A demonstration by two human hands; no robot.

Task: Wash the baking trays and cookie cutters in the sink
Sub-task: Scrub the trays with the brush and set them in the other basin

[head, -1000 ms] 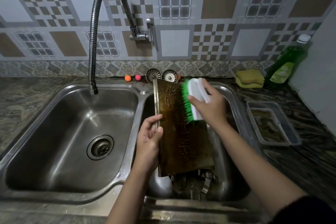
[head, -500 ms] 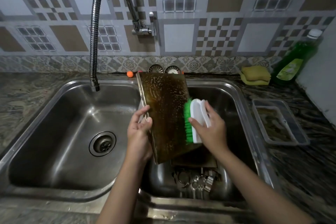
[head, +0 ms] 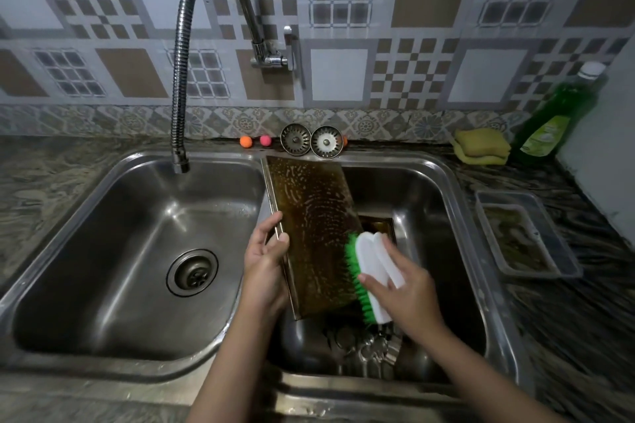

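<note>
One view only: a wide-angle head camera, set above the front edge of a double sink (head: 457,189) and facing forward and down. Framing is close, with both forearms entering from the bottom edge, the left hand (head: 264,261) and right hand (head: 405,288) near centre, and the tiled wall (head: 429,10) and tap (head: 192,45) filling the top. Straight lines bow toward the edges; the counter (head: 584,336) runs off to the right.
</note>
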